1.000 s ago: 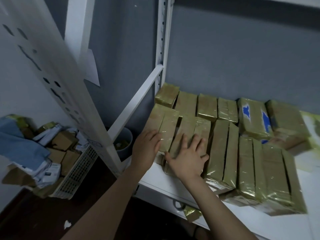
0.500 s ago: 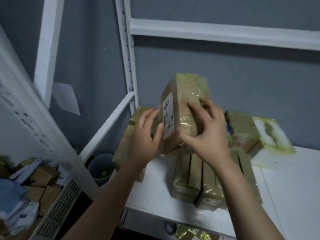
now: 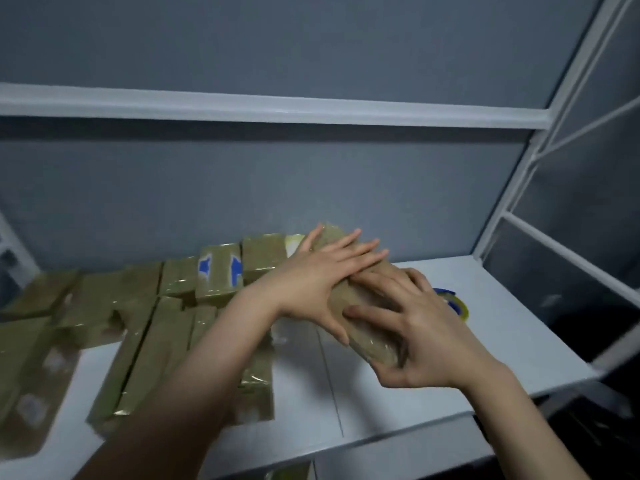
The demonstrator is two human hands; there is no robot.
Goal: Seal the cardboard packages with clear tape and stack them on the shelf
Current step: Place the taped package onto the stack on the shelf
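Observation:
A taped cardboard package (image 3: 367, 344) lies tilted over the white shelf (image 3: 519, 341), right of the stacked packages (image 3: 156, 341). My left hand (image 3: 322, 278) lies flat across its top with straight fingers. My right hand (image 3: 415, 327) grips its near right end, fingers curled over the top and thumb on the side. Several wrapped packages fill the left half of the shelf; one (image 3: 220, 275) carries blue marks. A roll of clear tape (image 3: 453, 303) with a blue core peeks out behind my right hand.
The shelf's white upright frame (image 3: 519, 202) rises at the right, with a horizontal rail (image 3: 277, 105) across the grey wall above. Bare shelf surface shows at the right and along the front edge.
The package that both hands held upright over the left stack has been carried to the right and laid lower. The view has swung right and the floor clutter has left the view.

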